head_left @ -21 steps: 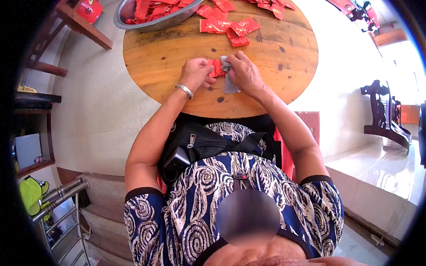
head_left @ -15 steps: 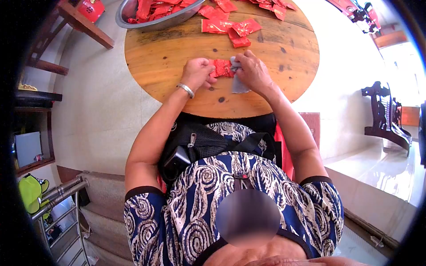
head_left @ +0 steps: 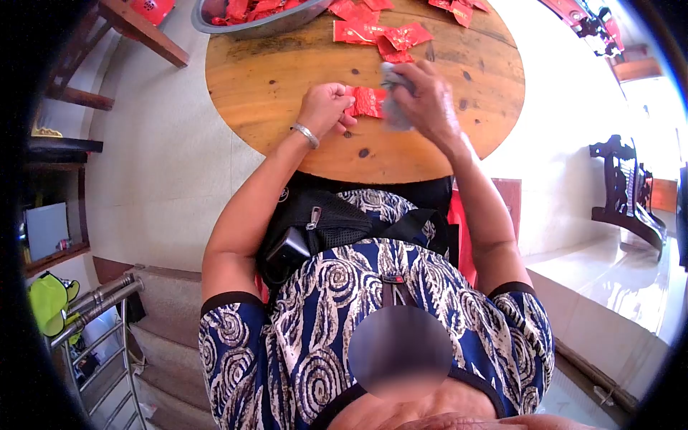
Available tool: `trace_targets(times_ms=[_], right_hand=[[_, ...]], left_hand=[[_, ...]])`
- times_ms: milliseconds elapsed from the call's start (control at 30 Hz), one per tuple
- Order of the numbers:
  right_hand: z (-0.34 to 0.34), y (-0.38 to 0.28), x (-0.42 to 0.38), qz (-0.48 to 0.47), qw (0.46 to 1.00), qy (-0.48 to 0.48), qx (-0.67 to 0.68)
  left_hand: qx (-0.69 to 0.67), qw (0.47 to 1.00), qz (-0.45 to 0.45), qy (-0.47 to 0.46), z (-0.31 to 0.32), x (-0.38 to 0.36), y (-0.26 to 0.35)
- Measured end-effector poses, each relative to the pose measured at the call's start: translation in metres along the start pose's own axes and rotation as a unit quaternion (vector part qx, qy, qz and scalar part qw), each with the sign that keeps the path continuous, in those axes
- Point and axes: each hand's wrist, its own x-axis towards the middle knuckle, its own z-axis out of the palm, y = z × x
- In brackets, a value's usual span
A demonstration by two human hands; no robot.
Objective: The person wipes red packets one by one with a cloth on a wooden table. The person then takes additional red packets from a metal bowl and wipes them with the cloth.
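The right hand has moved farther from the left hand, gripping a crumpled gray cloth that covers the wrinkled red packet's right end; the left hand pinches its left, above knotty round wood. Beyond: metal basin.

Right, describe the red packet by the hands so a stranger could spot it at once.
Find the round wooden table, then the left hand with the bangle. The packet is at its fingertips, beside the grey cloth in the right hand. Unlike the other packets farther back, it lies alone.
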Motion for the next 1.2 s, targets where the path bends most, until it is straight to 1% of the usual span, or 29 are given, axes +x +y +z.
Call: trace_targets(times_ms=[67,100,167,200,267,367,600,667,800,867,933,1000,1033,1100,1133,1200], right_hand=[[0.020,-0.008,-0.003,-0.058,0.997,-0.019,0.057],[0.030,-0.007,-0.007,-0.057,0.997,-0.019,0.057],[0.046,-0.002,-0.012,-0.114,0.991,-0.057,-0.033],[0.047,-0.002,-0.011,-0.114,0.991,-0.057,-0.033],[0.048,-0.002,-0.011,-0.089,0.993,-0.068,-0.028],[0.049,0.004,-0.012,-0.062,0.994,-0.076,-0.038],[0.040,0.023,-0.013,-0.026,0.993,-0.092,-0.063],[0.033,0.019,-0.012,-0.008,0.989,-0.115,-0.096],[0.020,0.027,-0.008,0.002,0.982,-0.130,-0.136],[0.006,0.031,-0.007,0.021,0.973,-0.152,-0.174],[-0.002,0.034,-0.003,0.020,0.972,-0.157,-0.173],[-0.007,0.031,-0.001,0.039,0.987,-0.119,-0.097],[-0.006,0.028,-0.001,0.039,0.987,-0.119,-0.097],[0.002,0.018,0.000,-0.010,0.998,-0.054,-0.018],[0.009,0.013,-0.002,-0.008,0.998,-0.052,-0.018],[0.029,0.007,-0.008,-0.050,0.997,-0.060,0.022]], left_hand=[[-0.007,1.000,0.016,-0.011,-0.001,0.000,-0.001],[-0.007,1.000,0.015,-0.011,-0.001,0.001,-0.001],[0.009,1.000,0.007,-0.015,-0.002,0.003,-0.001],[0.009,1.000,0.007,-0.015,-0.002,0.003,0.000],[0.027,0.999,0.018,-0.003,-0.001,0.002,-0.001],[0.019,1.000,0.011,0.000,0.000,0.000,0.001],[0.011,1.000,0.006,-0.010,-0.001,0.002,-0.002],[0.018,1.000,0.019,-0.010,-0.002,0.002,-0.003],[0.017,1.000,0.017,-0.012,-0.003,0.002,-0.001],[0.013,1.000,0.010,-0.002,-0.002,-0.002,0.002],[0.011,1.000,0.008,-0.001,-0.002,0.000,0.000],[0.011,1.000,0.005,0.000,-0.002,0.001,0.000],[0.012,1.000,0.002,0.000,-0.001,0.000,0.000],[0.015,1.000,-0.002,-0.001,-0.001,0.000,0.000],[0.015,1.000,0.004,-0.002,-0.001,0.001,-0.001],[0.016,1.000,0.010,-0.005,-0.001,0.003,-0.001]])
